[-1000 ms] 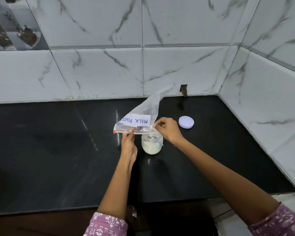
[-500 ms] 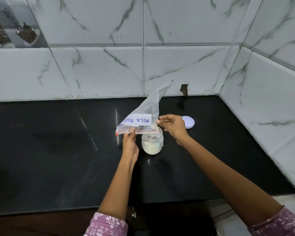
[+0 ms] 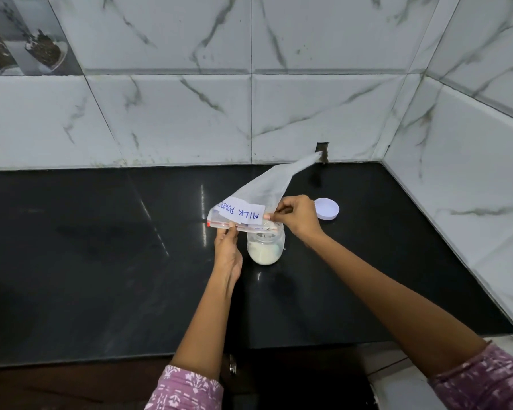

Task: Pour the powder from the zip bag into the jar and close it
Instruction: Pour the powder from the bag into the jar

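Note:
A clear zip bag [image 3: 264, 190] with a white label reading "MILK POWDER" is held upside down, its zip mouth over the open glass jar [image 3: 265, 247]. White powder lies in the jar's lower half. My left hand [image 3: 227, 247] pinches the bag's zip edge from below, left of the jar. My right hand [image 3: 296, 216] pinches the bag's right side just above the jar's mouth. The bag's empty bottom corner points up and right toward the wall. The white round lid [image 3: 326, 208] lies on the counter to the right, behind my right hand.
The jar stands on a black polished counter [image 3: 101, 247] set in a corner of white marbled wall tiles [image 3: 323, 113]. A small dark notch [image 3: 322, 150] sits in the back wall at counter level. The counter's front edge runs near my elbows.
The bag's upper corner has tipped lower and to the right. My right hand has taken a pinch on the bag's right edge by the label. The left hand and jar stay put.

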Motion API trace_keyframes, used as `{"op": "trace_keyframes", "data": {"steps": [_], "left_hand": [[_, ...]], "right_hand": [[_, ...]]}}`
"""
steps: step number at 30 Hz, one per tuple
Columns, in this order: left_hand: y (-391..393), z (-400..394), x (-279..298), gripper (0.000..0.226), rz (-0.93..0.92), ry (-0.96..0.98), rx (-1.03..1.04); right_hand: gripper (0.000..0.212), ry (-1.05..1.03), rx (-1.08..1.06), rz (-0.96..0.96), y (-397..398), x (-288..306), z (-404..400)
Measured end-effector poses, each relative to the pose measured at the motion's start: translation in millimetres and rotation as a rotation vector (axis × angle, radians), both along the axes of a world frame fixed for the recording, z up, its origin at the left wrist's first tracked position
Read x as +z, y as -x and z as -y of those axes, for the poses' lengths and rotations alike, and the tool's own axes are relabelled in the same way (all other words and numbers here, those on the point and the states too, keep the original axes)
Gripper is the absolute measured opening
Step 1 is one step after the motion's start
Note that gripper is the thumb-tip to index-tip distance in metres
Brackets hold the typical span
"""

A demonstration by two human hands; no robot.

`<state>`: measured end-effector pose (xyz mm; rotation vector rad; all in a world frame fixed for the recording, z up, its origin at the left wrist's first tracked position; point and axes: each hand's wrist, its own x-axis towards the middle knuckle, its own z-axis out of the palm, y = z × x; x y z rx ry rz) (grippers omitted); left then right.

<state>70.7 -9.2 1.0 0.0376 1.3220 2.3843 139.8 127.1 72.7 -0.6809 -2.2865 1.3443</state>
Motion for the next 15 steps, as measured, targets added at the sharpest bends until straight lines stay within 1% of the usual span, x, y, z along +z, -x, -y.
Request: {"op": "trace_keyframes", "data": {"steps": [4, 9, 11, 13, 15], "left_hand": [[0.1, -0.6, 0.9, 0.036, -0.021, -0.009, 0.002], [0.5, -2.2, 5.8, 0.037, -0.029, -0.011, 0.036], [0.2, -2.8, 7.1, 0.038, -0.039, 0.003, 0.028], [-0.9, -3.7, 8.5, 0.037, -0.058, 0.026, 0.012], [-2.0, -5.1, 8.5, 0.035, -0.063, 0.032, 0.020]], "right_hand": [[0.017, 0.048, -0.049, -0.052, -1.6, -5.1, -2.0], [0.033, 0.224, 0.053, -0.007, -3.3, -4.7, -2.2], [0.026, 0.235, 0.024, -0.015, -3.1, -2.0, -6.1], [0.017, 0.223, -0.075, -0.064, -1.8, -1.7, -7.8], [0.017, 0.177, -0.148, -0.092, -0.5, -4.0, -3.2]]}}
